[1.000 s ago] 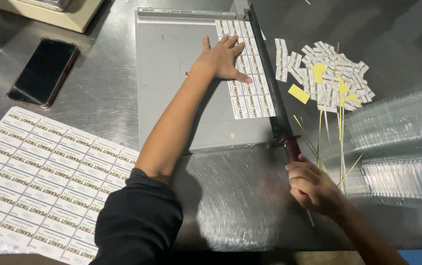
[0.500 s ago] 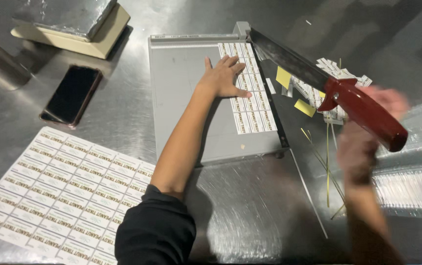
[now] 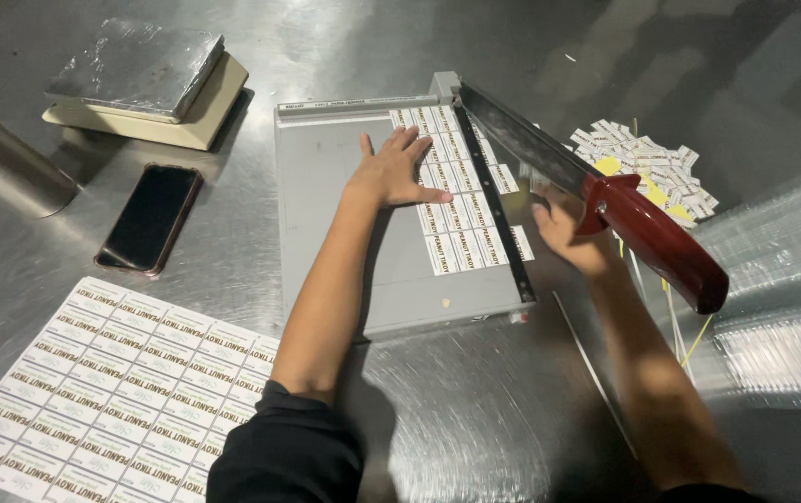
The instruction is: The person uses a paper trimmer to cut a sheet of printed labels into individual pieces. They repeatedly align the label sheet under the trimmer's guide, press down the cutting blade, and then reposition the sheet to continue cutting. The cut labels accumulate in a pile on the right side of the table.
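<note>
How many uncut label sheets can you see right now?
2: one partly trimmed white label sheet on the grey paper cutter under the left hand; one full white label sheet lower left on the steel table.
</note>
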